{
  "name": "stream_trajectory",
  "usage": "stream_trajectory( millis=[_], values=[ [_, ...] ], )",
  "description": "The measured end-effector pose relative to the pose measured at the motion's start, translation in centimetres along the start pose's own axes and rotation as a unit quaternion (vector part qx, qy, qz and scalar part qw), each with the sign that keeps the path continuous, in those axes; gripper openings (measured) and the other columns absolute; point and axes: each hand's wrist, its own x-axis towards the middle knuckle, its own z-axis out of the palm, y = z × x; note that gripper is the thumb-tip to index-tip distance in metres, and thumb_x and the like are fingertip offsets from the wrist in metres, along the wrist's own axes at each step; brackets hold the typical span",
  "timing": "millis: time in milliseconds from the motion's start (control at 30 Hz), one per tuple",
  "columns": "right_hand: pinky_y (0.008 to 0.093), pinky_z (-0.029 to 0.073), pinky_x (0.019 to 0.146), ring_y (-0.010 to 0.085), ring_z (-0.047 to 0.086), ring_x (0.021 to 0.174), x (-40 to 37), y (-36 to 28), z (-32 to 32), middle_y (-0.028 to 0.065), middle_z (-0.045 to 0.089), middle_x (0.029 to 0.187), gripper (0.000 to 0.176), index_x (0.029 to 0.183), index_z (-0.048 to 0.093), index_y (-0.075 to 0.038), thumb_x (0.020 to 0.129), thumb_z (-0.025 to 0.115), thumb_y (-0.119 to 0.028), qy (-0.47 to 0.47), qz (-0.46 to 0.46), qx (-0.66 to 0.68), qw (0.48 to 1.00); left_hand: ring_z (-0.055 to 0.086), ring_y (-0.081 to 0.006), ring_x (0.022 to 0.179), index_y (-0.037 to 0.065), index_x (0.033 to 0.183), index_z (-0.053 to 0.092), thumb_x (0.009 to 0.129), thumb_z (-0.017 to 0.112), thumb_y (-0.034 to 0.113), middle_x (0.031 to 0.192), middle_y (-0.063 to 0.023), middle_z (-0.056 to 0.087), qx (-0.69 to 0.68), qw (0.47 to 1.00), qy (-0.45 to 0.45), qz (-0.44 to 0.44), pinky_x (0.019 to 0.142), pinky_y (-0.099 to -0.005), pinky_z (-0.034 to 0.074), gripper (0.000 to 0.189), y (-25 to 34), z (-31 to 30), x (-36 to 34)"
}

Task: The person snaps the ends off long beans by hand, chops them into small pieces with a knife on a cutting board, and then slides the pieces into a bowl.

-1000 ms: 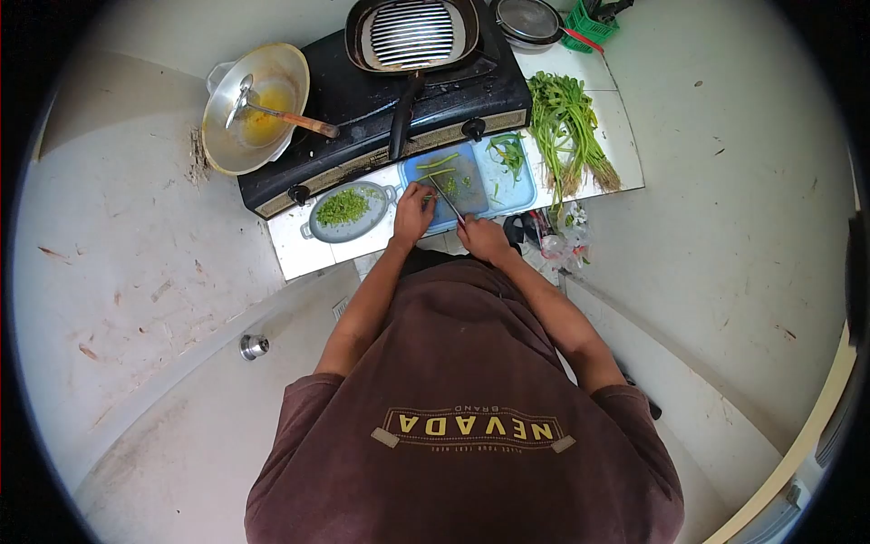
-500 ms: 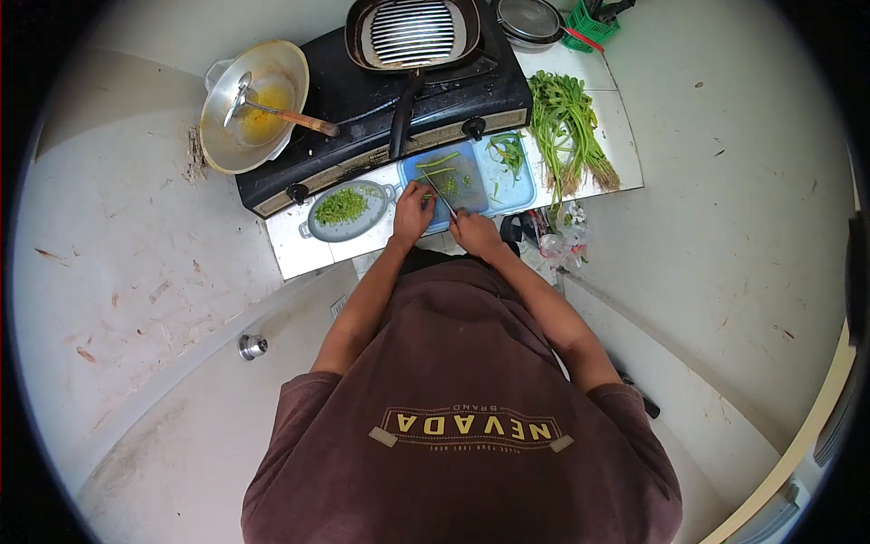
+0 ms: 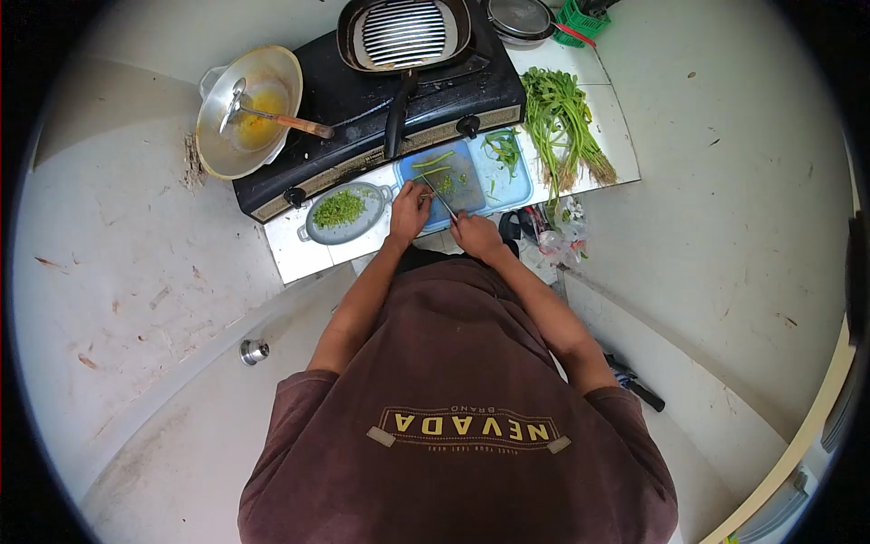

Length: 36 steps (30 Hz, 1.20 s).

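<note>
Beyond a slight leftward slide of the whole head view, little has moved since the earlier frame. One knife [image 3: 441, 199] is gripped in the right hand [image 3: 478, 236], angled over one blue board [image 3: 467, 189]; the left hand [image 3: 410, 210] curls beside its blade, contents unclear. Two green stems [image 3: 437, 170] lie beyond. One plate [image 3: 370, 218] stands left, on white tiles [image 3: 616, 127], between scuffed walls [image 3: 136, 227].

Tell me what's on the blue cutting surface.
On the blue cutting surface lie green stalks and chopped green bits, with loose leaves on the paler right part. The knife crosses it; whatever is beneath the left hand is hidden.
</note>
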Motion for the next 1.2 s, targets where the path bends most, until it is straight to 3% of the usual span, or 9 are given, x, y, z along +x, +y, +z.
stream_trajectory(
  millis=[167,367,800,1200],
  values=[
    [0.0568,0.056,0.070,0.0464,0.069,0.073,-1.1,1.5,1.2,0.0262,0.068,0.075,0.039,0.103,0.060,0.003,0.100,0.053,-0.036,0.046,-0.023,-0.002,0.999,0.062,-0.0298,0.071,0.003,0.096,0.068,0.087,0.071,0.004,0.088,-0.0137,0.055,-0.012,1.000,0.016,0.020,0.068,-0.0407,0.051,0.010,-0.3,0.0,-0.1],
    [0.0575,0.055,0.077,0.0469,0.070,0.082,-0.9,0.1,0.3,0.0267,0.070,0.084,0.039,0.105,0.061,0.002,0.100,0.050,-0.035,0.000,0.017,0.008,1.000,0.063,-0.0290,0.071,0.002,0.095,0.068,0.087,0.071,0.003,0.086,-0.0141,0.055,-0.015,1.000,0.016,0.020,0.067,-0.0401,0.052,0.008,-0.5,0.0,0.0],
    [0.0593,0.054,0.071,0.0491,0.068,0.076,0.2,0.5,1.6,0.0284,0.068,0.075,0.040,0.100,0.059,0.003,0.101,0.050,-0.036,0.036,-0.021,0.020,0.999,0.067,-0.0286,0.075,0.001,0.099,0.068,0.085,0.069,-0.001,0.092,-0.0154,0.056,-0.030,0.998,0.001,0.058,0.070,-0.0396,0.055,0.015,-0.8,-0.5,0.0],
    [0.0592,0.054,0.071,0.0491,0.068,0.076,-0.9,0.4,1.2,0.0282,0.068,0.077,0.041,0.103,0.058,0.002,0.101,0.051,-0.038,0.034,-0.010,0.007,0.999,0.064,-0.0377,0.082,0.000,0.100,0.067,0.088,0.063,-0.002,0.095,-0.0172,0.057,-0.013,0.999,-0.013,0.047,0.076,-0.0445,0.052,0.013,-1.2,-0.1,0.0]
  ],
)
